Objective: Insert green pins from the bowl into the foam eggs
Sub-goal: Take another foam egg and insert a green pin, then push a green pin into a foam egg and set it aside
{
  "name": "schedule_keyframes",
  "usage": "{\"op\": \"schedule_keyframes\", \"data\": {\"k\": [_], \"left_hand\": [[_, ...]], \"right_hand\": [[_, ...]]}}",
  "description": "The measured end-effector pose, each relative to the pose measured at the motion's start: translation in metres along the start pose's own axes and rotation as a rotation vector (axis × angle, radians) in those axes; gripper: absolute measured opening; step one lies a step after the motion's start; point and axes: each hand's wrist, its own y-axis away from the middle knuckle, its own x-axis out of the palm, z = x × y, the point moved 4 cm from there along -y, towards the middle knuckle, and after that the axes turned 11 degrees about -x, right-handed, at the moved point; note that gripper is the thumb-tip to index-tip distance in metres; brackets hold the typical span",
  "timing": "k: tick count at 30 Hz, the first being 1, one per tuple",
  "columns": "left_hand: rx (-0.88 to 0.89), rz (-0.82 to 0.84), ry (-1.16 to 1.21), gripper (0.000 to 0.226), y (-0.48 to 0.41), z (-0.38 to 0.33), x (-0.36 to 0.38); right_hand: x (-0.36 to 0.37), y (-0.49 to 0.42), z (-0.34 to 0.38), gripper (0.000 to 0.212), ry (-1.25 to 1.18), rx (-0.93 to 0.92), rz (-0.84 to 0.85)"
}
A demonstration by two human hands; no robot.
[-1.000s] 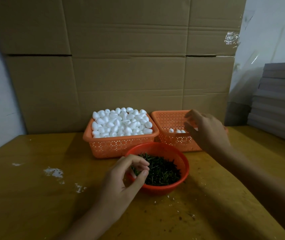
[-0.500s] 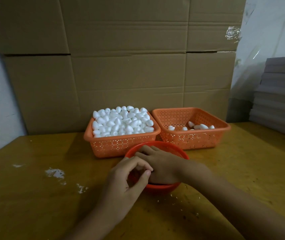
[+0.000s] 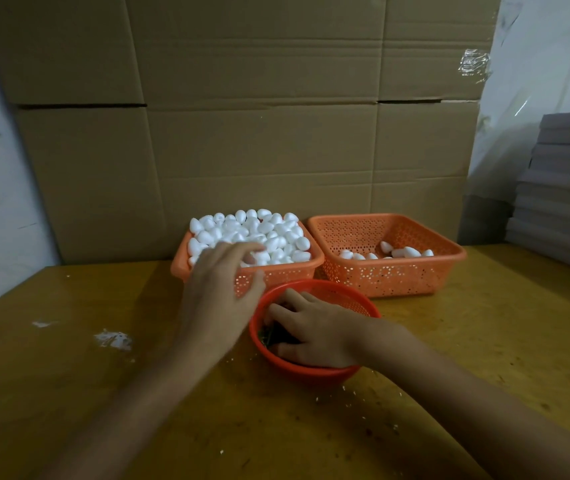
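The red bowl (image 3: 311, 370) sits on the table (image 3: 103, 393), in front of two orange baskets. The right hand (image 3: 314, 327) rests inside the bowl, fingers down among the green pins (image 3: 269, 336); whether it grips one cannot be determined. The left hand (image 3: 221, 292), fingers extended and thumb spread, reaches over the foam eggs (image 3: 276, 233) heaped in the left basket (image 3: 283, 277).

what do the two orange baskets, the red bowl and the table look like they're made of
The left basket and right basket: orange plastic, matte, judging by moulded walls pierced with patterned holes. The red bowl: probably plastic, smooth with slight gloss. The table: looks like varnished wood, yellow-brown, dull sheen, scuffed.
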Motion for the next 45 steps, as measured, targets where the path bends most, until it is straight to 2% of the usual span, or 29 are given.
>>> {"op": "schedule_keyframes", "data": {"k": [2, 3, 6, 8, 10, 14, 17, 20, 23, 28, 32, 36, 42, 45], "left_hand": [[-0.024, 0.011, -0.149, 0.033, -0.030, 0.010, -0.002], [-0.052, 0.068, -0.224, 0.033, -0.044, 0.016, -0.001], [-0.202, 0.437, -0.457, 0.029, -0.068, 0.041, 0.012], [-0.326, 0.699, -0.510, 0.042, -0.069, 0.054, 0.021], [-0.391, 0.756, -0.470, 0.050, -0.071, 0.057, 0.024], [-0.413, 0.640, -0.401, 0.037, -0.078, 0.061, 0.024], [-0.425, 0.514, -0.354, 0.042, -0.080, 0.063, 0.021], [-0.449, 0.417, -0.287, 0.018, -0.083, 0.063, 0.015], [-0.492, 0.329, -0.187, 0.007, -0.085, 0.064, 0.011], [-0.510, 0.143, -0.030, 0.019, -0.085, 0.073, 0.014], [-0.581, 0.026, 0.263, 0.027, -0.080, 0.077, 0.009], [-0.576, -0.089, 0.393, 0.038, -0.070, 0.077, 0.003], [-0.601, -0.142, 0.731, 0.031, -0.035, 0.062, -0.014], [-0.609, -0.114, 0.824, 0.032, -0.011, 0.054, -0.020]], "right_hand": [[0.000, 0.000, 0.000, 0.055, -0.005, -0.001, 0.005], [0.000, 0.000, 0.000, 0.054, -0.007, 0.000, 0.009], [0.000, 0.001, 0.000, 0.053, -0.008, 0.001, 0.013], [0.000, 0.002, 0.000, 0.052, -0.012, 0.001, 0.013], [0.001, 0.002, 0.000, 0.053, -0.008, 0.006, 0.015], [0.002, 0.001, 0.000, 0.053, -0.006, 0.006, 0.011], [0.002, 0.002, -0.001, 0.051, 0.000, 0.002, 0.004], [0.003, 0.001, -0.001, 0.053, 0.002, 0.005, 0.006], [0.003, 0.001, -0.002, 0.055, 0.001, 0.000, 0.000], [0.004, 0.000, -0.003, 0.054, -0.003, -0.002, 0.000], [0.003, 0.001, -0.002, 0.053, -0.001, -0.006, -0.003], [-0.002, 0.003, 0.001, 0.043, 0.016, -0.032, -0.084], [-0.020, 0.013, 0.005, 0.026, 0.063, -0.060, -0.222], [-0.029, 0.023, 0.003, 0.021, 0.036, -0.048, -0.319]]}}
